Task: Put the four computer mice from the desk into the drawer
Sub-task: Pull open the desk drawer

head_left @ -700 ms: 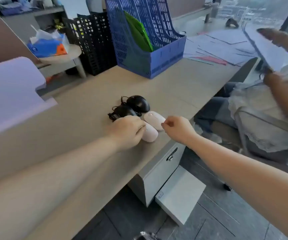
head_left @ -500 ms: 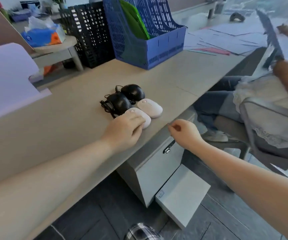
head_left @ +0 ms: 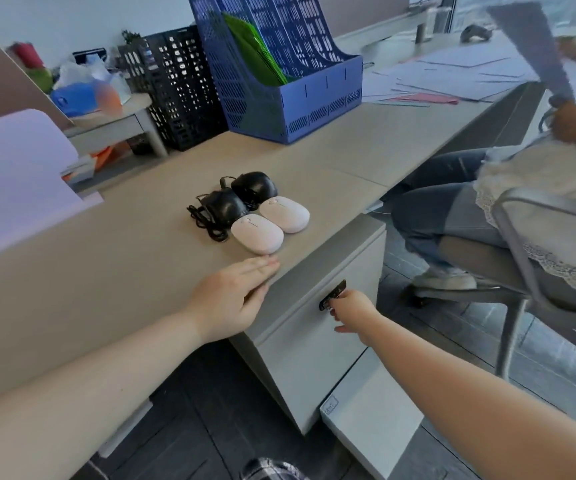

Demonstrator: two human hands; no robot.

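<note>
Two white mice (head_left: 257, 233) (head_left: 285, 214) and two black corded mice (head_left: 225, 206) (head_left: 254, 186) lie clustered near the desk's front edge. My left hand (head_left: 234, 296) rests flat on the desk edge just in front of the nearer white mouse, holding nothing. Below the desk stands a grey drawer cabinet (head_left: 314, 348), its drawer closed. My right hand (head_left: 350, 311) has its fingers hooked at the dark drawer handle (head_left: 332, 294).
A blue file rack (head_left: 279, 74) and a black mesh rack (head_left: 179, 88) stand at the back of the desk (head_left: 124, 258). A seated person (head_left: 487, 206) on a chair is at the right, holding papers. A white panel (head_left: 373, 420) lies on the floor.
My left hand has drawn back off the white mouse to the desk edge. My right hand has dropped from the desk edge down to the drawer handle.
</note>
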